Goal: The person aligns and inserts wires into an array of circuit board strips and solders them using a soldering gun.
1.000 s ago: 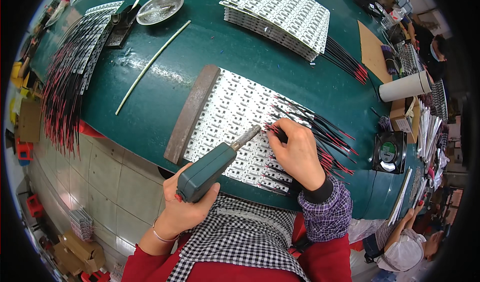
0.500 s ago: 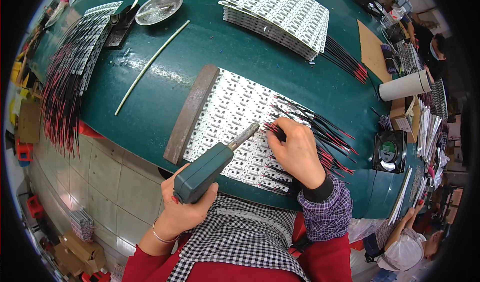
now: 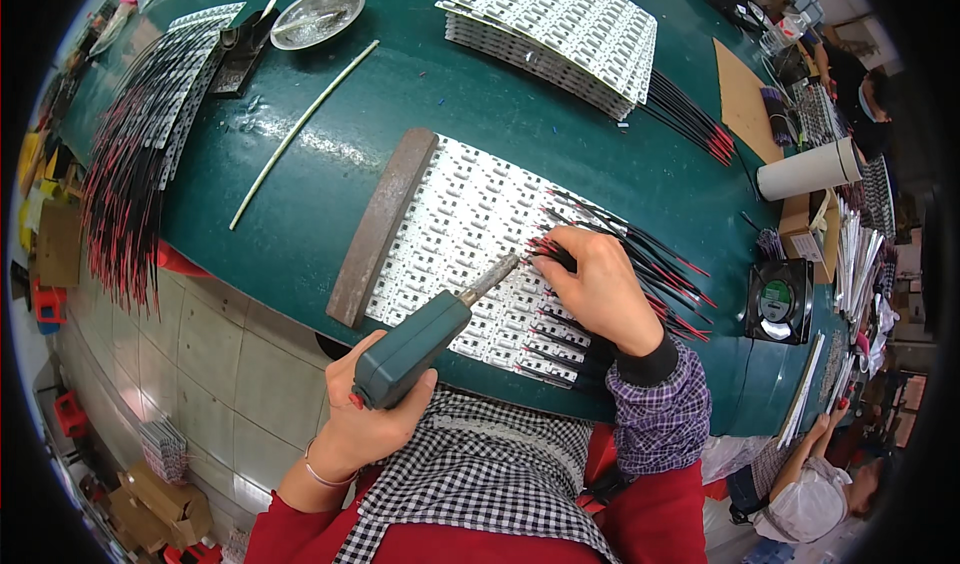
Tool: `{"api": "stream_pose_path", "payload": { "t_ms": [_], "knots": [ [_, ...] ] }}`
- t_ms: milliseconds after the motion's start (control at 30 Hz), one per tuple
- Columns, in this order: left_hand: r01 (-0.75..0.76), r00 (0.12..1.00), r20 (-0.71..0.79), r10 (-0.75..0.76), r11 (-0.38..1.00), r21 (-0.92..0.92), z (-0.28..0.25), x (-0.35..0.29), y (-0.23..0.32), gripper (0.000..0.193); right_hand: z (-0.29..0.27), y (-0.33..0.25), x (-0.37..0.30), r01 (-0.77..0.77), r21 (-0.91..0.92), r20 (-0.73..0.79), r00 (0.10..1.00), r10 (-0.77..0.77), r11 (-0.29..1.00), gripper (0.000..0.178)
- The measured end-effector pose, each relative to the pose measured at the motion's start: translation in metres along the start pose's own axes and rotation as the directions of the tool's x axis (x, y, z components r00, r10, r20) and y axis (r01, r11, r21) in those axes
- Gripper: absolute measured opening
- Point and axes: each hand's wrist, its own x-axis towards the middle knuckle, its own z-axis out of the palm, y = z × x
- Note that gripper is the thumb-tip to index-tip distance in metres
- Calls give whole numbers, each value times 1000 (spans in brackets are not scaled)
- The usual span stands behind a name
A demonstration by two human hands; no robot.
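Note:
A green soldering gun (image 3: 412, 346) is gripped in my left hand (image 3: 372, 416), its metal tip slanting up and right over a white circuit board panel (image 3: 450, 219). Against that tip, or very close to it, the fingertips of my right hand (image 3: 605, 289) pinch thin black wires with red ends (image 3: 548, 250) at the board's surface. Exactly how many wires are between the fingers is hidden. More black and red wires (image 3: 668, 264) lie in rows along the panel's right side, partly under my right hand. A brown bar (image 3: 385, 226) rests along the panel's left edge.
Stacked white panels (image 3: 550, 29) with wires sit at the back. Wired panels (image 3: 190, 74) overhang the table's left edge. Near them are a metal dish (image 3: 318, 18), a black stand (image 3: 238, 59) and a pale rod (image 3: 303, 124). A small black fan (image 3: 779, 303) stands right, beside a white roll (image 3: 808, 171).
The soldering gun's tip has shifted slightly down and right. My right hand has turned a little, its wrist moving up and right, while its fingers stay near the same spot on the panel.

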Motion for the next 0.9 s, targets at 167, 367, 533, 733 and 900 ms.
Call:
{"api": "stream_pose_path", "payload": {
  "t_ms": [167,367,533,733,900],
  "knots": [
    [40,998,38,-41,999,33,-1,-2,4,17,0,-3,-3,6,-15,-19,1000,-6,1000,19],
    [105,985,-121,-121,986,-130,1,-9,7,20,2,-5,-4,33,-29,-33,999,-34,999,16],
    [105,988,-99,-121,983,-152,-3,-9,4,24,1,-2,-13,192,59,-186,966,-178,980,11],
    [124,976,-152,-154,975,-186,-3,-13,3,24,-3,-26,-28,69,217,-292,956,-2,974,12],
    [130,975,-150,-163,970,-206,-3,-13,3,24,15,-17,-27,-9,198,-178,983,45,980,22]
  ]
}}
